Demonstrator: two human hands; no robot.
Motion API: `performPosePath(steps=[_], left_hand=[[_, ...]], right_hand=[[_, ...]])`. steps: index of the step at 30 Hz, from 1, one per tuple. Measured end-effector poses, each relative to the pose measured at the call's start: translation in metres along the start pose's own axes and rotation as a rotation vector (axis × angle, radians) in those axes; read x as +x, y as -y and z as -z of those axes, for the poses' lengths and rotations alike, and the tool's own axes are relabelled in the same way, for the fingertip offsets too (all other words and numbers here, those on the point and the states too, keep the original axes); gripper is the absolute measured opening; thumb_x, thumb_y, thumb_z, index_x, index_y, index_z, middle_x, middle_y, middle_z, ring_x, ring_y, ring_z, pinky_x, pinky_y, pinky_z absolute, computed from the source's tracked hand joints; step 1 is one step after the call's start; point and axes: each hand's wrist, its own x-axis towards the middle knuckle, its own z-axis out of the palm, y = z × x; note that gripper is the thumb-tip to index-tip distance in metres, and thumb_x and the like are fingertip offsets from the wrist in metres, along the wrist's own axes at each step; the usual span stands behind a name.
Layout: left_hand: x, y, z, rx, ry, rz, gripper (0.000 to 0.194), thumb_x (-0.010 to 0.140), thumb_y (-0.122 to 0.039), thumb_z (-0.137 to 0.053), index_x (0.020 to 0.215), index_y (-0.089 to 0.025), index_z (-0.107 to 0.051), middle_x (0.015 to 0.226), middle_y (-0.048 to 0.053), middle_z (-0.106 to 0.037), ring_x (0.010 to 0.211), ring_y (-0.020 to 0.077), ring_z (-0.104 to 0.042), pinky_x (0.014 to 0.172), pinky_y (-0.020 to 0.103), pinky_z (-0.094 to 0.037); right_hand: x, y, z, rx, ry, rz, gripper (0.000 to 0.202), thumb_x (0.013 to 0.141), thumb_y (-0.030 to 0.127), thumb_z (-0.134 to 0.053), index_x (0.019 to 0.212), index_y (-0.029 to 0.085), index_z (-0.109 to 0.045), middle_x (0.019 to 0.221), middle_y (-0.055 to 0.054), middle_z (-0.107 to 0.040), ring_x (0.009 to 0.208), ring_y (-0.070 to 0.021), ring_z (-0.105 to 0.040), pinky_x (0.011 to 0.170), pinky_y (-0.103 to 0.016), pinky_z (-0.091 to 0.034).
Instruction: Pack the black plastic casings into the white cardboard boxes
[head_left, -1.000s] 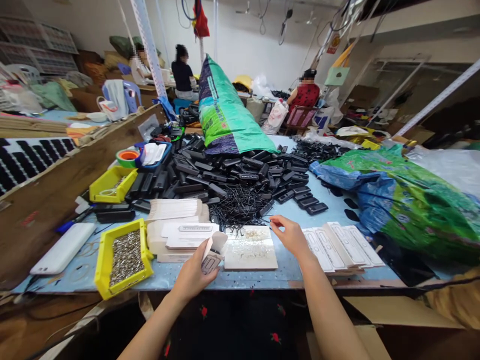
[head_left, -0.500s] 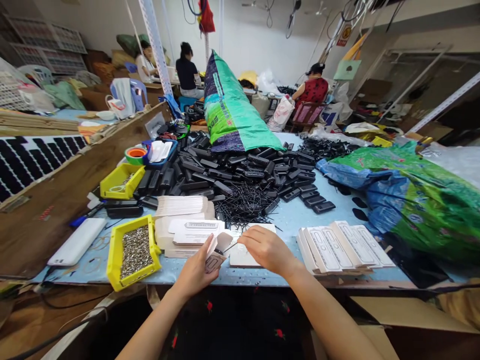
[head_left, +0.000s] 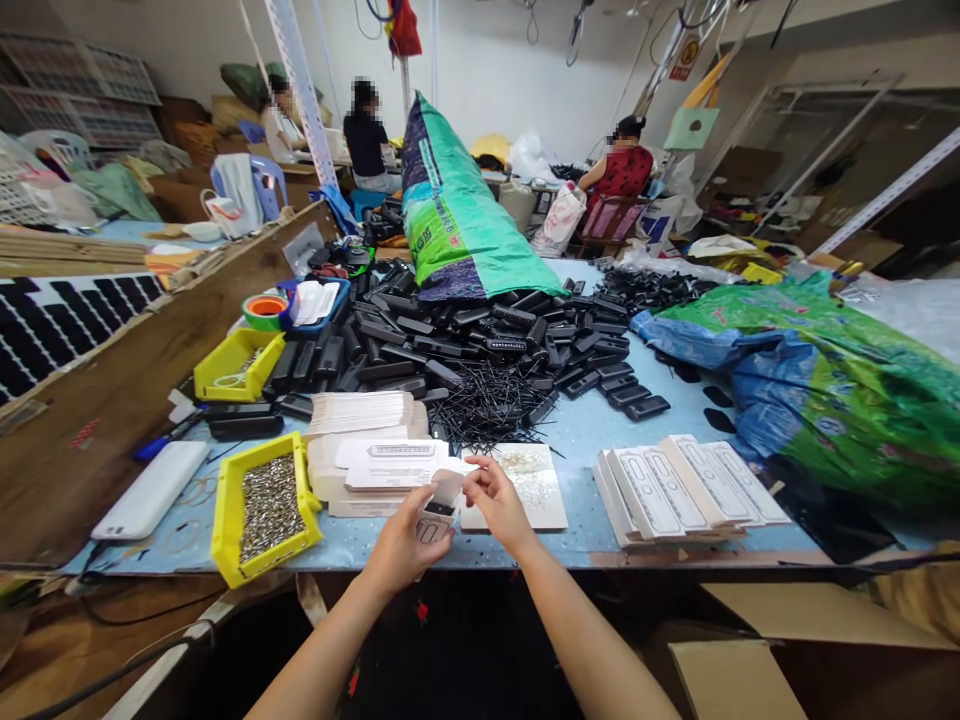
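My left hand [head_left: 397, 550] is wrapped round a small white carton [head_left: 436, 526] with printed outlines, tilted with its end open toward me. Something black shows inside the opening. At the carton's raised flap is my right hand [head_left: 501, 508], its thumb and fingertips pinching the flap's edge. Just behind the hands lies a white board [head_left: 540, 490] with tiny bits scattered on it. To the left of the board stand stacked flat cartons [head_left: 360, 410], with more printed carton blanks [head_left: 394, 465] in front of them.
Filled cartons [head_left: 675, 490] stand in a row at right. A yellow bin [head_left: 304, 545] of small metal parts is at left, near a white power bank [head_left: 154, 490]. Black plastic cases [head_left: 457, 345] and thin black sticks [head_left: 487, 405] are heaped behind. Several people sit further back.
The thin dark stick that my right hand held at the carton's mouth is no longer between its fingers. That hand has moved left to the flap; the left hand still holds the carton.
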Motion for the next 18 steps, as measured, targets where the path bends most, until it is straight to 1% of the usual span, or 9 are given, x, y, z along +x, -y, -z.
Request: performPosePath(steps=[2,3,5,6,8,11,13,16,18], left_hand=[[0.003,-0.002,0.000,-0.007,-0.062,-0.004,0.049,0.074,-0.025,-0.064,0.118,-0.020,-0.046,0.106,0.009,-0.063,0.096,0.0209,-0.065,0.081,0.032,-0.053],[0.004,-0.003,0.000,-0.011,-0.070,-0.005,0.042,0.074,-0.025,-0.064,0.112,-0.020,-0.049,0.101,0.007,-0.063,0.092,0.0201,-0.065,0.078,0.032,-0.053],[0.006,-0.004,-0.001,-0.030,-0.005,0.001,0.033,0.073,-0.024,-0.064,0.104,-0.021,-0.052,0.096,0.005,-0.063,0.086,0.0189,-0.065,0.075,0.031,-0.053],[0.007,-0.004,-0.002,-0.046,0.046,0.016,0.036,0.072,-0.024,-0.064,0.105,-0.022,-0.051,0.096,0.005,-0.062,0.086,0.0191,-0.065,0.075,0.031,-0.053],[0.009,-0.004,-0.005,-0.099,0.127,0.087,0.058,0.068,-0.022,-0.065,0.122,-0.021,-0.043,0.100,0.006,-0.063,0.088,0.0205,-0.065,0.077,0.033,-0.052],[0.013,-0.007,-0.007,-0.204,0.155,0.285,0.096,0.067,-0.022,-0.066,0.144,-0.019,-0.009,0.105,0.009,-0.064,0.090,0.0223,-0.066,0.080,0.037,-0.052],[0.015,-0.010,-0.006,-0.238,0.190,0.378,0.105,0.067,-0.022,-0.065,0.146,-0.020,0.004,0.107,0.010,-0.064,0.090,0.0229,-0.067,0.080,0.037,-0.052],[0.016,-0.014,-0.004,-0.233,0.206,0.425,0.105,0.066,-0.021,-0.065,0.147,-0.020,0.002,0.107,0.010,-0.065,0.088,0.0242,-0.067,0.080,0.039,-0.052],[0.017,-0.015,-0.002,-0.260,0.191,0.412,0.105,0.065,-0.024,-0.068,0.147,-0.020,-0.003,0.108,0.011,-0.065,0.092,0.0258,-0.066,0.084,0.042,-0.051]], right_hand=[[0.002,-0.006,-0.004,0.119,-0.060,-0.013,0.034,0.080,0.038,-0.065,0.106,0.022,-0.051,0.070,0.004,-0.054,0.059,-0.0099,-0.050,0.061,-0.025,-0.044],[0.002,-0.008,-0.006,0.145,-0.047,-0.027,0.035,0.078,0.038,-0.067,0.105,0.023,-0.052,0.071,0.004,-0.054,0.059,-0.0097,-0.050,0.060,-0.024,-0.044],[0.002,-0.010,-0.011,0.127,0.063,-0.079,0.040,0.075,0.038,-0.070,0.109,0.023,-0.054,0.075,0.003,-0.057,0.062,-0.0105,-0.053,0.060,-0.024,-0.045],[0.001,-0.011,-0.014,0.089,0.114,-0.088,0.041,0.077,0.039,-0.069,0.112,0.023,-0.056,0.079,0.001,-0.059,0.065,-0.0117,-0.056,0.061,-0.025,-0.047],[-0.002,-0.013,-0.020,-0.031,0.162,-0.002,0.040,0.082,0.041,-0.063,0.118,0.023,-0.059,0.096,-0.004,-0.064,0.083,-0.0162,-0.061,0.074,-0.030,-0.050],[-0.006,-0.014,-0.026,-0.210,0.201,0.223,0.036,0.084,0.041,-0.060,0.116,0.024,-0.065,0.123,-0.008,-0.060,0.114,-0.0229,-0.055,0.100,-0.039,-0.042],[-0.007,-0.014,-0.028,-0.231,0.225,0.227,0.033,0.083,0.040,-0.061,0.111,0.024,-0.069,0.121,-0.009,-0.063,0.116,-0.0242,-0.056,0.102,-0.042,-0.041],[-0.007,-0.013,-0.027,-0.232,0.155,0.195,0.031,0.088,0.039,-0.053,0.109,0.023,-0.070,0.114,-0.010,-0.067,0.110,-0.0238,-0.060,0.098,-0.042,-0.045],[-0.007,-0.013,-0.024,-0.322,0.170,0.295,0.033,0.091,0.037,-0.048,0.115,0.024,-0.066,0.122,-0.010,-0.062,0.118,-0.0241,-0.055,0.103,-0.045,-0.041]])
